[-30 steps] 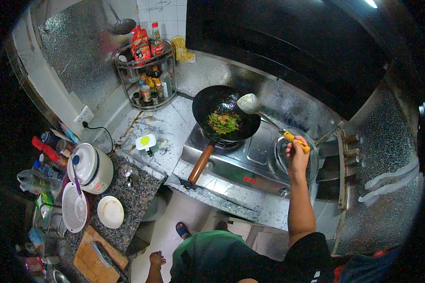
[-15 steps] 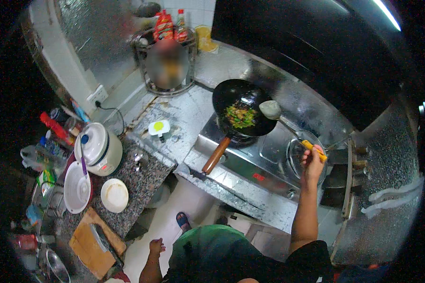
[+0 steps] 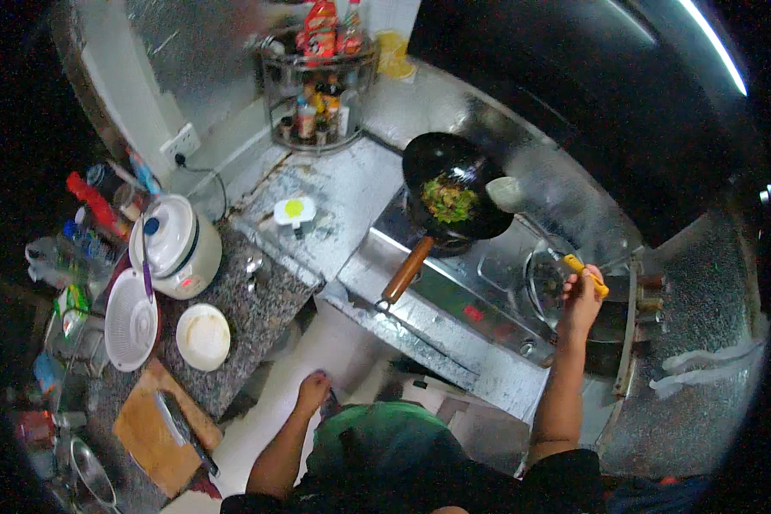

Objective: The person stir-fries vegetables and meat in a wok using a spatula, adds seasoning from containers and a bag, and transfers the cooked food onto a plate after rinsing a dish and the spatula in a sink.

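My right hand (image 3: 583, 294) is closed round the yellow handle of a wok spatula (image 3: 507, 195). The spatula's broad pale head reaches over the right rim of a black wok (image 3: 430, 158). Chopped green and brown food (image 3: 450, 200) lies in the wok's bottom. The wok stands on the gas stove, its brown wooden handle (image 3: 408, 271) pointing toward me. Low in front of my body, my left hand (image 3: 314, 391) is curled closed, with nothing seen in it; it is apart from the wok handle.
On the left counter stand a white rice cooker (image 3: 178, 248), a white colander (image 3: 131, 321), a pale plate (image 3: 203, 337), and a cutting board (image 3: 150, 437) bearing a knife (image 3: 180, 428). A seasoning rack (image 3: 317, 141) fills the corner. The dark range hood (image 3: 557, 103) overhangs the stove.
My left hand has risen forward toward the counter edge. My right hand has shifted slightly right and down with the spatula. The whole view has turned a little.
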Available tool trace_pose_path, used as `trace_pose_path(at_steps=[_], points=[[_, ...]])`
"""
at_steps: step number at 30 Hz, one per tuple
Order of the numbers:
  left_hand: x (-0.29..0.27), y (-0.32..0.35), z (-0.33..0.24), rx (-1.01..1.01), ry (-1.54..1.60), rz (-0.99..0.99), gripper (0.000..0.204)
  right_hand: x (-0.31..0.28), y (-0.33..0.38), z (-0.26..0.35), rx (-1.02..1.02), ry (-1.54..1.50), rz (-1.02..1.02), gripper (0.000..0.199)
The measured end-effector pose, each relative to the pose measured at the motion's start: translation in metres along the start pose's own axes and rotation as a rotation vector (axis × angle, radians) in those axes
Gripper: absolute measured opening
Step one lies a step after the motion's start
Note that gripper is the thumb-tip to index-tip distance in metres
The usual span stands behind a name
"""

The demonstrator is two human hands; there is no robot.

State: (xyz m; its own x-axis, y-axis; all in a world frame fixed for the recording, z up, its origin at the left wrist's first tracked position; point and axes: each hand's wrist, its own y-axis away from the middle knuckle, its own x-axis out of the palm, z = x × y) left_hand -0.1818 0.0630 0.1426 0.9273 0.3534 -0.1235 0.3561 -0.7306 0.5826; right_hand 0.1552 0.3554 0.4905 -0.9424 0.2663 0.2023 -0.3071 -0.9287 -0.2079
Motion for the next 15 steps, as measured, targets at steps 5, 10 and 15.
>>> trace_pose_path(at_steps=[5,10,15], points=[[0.063,-0.071,-0.059,0.329,-0.221,0.035,0.032,-0.014,0.018,0.007,-0.040,0.051,-0.069,0.016],[0.119,-0.094,-0.153,0.340,-0.397,-0.008,0.034,-0.021,0.019,0.011,-0.015,0.112,0.033,0.011],[0.162,-0.118,-0.185,0.539,-0.360,-0.142,0.035,-0.019,0.011,0.020,-0.032,0.198,0.057,0.012]])
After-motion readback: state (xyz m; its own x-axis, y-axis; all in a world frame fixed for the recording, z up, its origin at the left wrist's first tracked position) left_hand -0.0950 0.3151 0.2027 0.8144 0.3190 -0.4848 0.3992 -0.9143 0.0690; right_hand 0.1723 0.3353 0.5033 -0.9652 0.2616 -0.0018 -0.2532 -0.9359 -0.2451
